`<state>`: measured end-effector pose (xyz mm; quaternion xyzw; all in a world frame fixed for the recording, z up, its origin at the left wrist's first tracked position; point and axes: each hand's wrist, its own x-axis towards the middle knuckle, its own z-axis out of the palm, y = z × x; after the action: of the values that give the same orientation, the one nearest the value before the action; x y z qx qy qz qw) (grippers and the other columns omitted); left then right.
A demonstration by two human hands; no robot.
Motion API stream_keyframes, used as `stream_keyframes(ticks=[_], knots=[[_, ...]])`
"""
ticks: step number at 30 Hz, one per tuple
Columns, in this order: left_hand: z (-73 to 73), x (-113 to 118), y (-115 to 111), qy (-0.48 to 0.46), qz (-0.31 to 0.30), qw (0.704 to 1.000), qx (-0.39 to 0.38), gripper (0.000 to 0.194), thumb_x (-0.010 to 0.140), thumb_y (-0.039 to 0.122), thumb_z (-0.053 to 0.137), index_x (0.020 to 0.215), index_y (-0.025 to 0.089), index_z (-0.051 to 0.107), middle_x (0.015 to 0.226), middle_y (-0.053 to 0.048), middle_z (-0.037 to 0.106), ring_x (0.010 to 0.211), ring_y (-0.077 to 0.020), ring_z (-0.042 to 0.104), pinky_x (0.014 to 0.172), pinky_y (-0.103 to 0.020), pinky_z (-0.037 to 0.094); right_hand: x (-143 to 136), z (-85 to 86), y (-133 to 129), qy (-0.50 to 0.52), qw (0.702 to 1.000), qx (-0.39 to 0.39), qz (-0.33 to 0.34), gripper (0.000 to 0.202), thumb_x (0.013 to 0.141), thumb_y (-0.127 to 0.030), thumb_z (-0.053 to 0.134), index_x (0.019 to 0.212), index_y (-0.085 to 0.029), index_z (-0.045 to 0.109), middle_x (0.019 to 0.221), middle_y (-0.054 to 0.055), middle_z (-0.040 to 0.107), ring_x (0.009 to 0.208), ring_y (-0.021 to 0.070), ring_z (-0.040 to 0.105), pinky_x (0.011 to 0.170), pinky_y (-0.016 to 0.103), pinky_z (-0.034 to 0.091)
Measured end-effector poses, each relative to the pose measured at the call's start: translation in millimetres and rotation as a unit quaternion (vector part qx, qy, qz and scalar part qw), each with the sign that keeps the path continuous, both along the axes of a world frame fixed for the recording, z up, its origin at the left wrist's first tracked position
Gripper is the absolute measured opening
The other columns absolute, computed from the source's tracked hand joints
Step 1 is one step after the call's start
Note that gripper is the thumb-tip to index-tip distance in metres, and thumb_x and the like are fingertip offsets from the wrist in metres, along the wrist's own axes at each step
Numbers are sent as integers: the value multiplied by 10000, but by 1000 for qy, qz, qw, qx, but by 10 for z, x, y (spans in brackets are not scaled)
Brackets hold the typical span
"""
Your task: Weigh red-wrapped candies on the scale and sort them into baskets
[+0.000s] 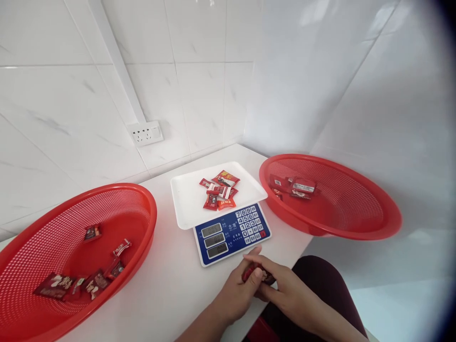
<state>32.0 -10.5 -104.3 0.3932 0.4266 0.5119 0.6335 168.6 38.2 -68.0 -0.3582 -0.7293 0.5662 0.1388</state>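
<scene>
My left hand and my right hand meet just in front of the scale, fingers closed around dark red snack packets. The fingers cover most of the packets, so I cannot tell how many there are. Behind my hands stands a blue-faced electronic scale with number keys and three small displays. Its white tray carries a loose pile of red snack packets, some overlapping. Neither hand touches the tray.
A red mesh basket at the left holds several small packets. Another red basket at the right has a few packets and overhangs the white table's edge. Tiled walls with a socket rise behind.
</scene>
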Motion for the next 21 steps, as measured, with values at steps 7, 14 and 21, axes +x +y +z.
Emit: stream_keyframes(ticks=[7, 14, 21], knots=[[-101, 15, 29, -10, -32, 999, -7, 686, 825, 546, 428, 1388, 210, 229, 1165, -148, 547, 795, -192, 618, 731, -376, 489, 224, 217, 282, -22, 977, 161, -138, 322, 802, -307, 522, 1118, -245, 523, 1056, 33, 635, 926, 197, 601, 822, 315, 475], [-119, 19, 41, 4, -50, 998, -23, 618, 815, 560, 433, 1299, 180, 378, 1039, -127, 596, 799, -193, 593, 751, -367, 460, 893, 754, 1111, -146, 860, 357, -334, 382, 799, -363, 507, 1171, -280, 486, 1049, 36, 626, 938, 249, 595, 794, 395, 475], [-205, 41, 88, 7, -49, 998, -35, 653, 761, 622, 462, 1240, 179, 431, 959, -110, 613, 762, -191, 591, 714, -347, 454, 739, 721, 1728, -312, 894, 321, 13, 528, 775, -339, 515, 1292, -257, 447, 1381, 38, 393, 1280, 288, 307, 1019, 427, 302]])
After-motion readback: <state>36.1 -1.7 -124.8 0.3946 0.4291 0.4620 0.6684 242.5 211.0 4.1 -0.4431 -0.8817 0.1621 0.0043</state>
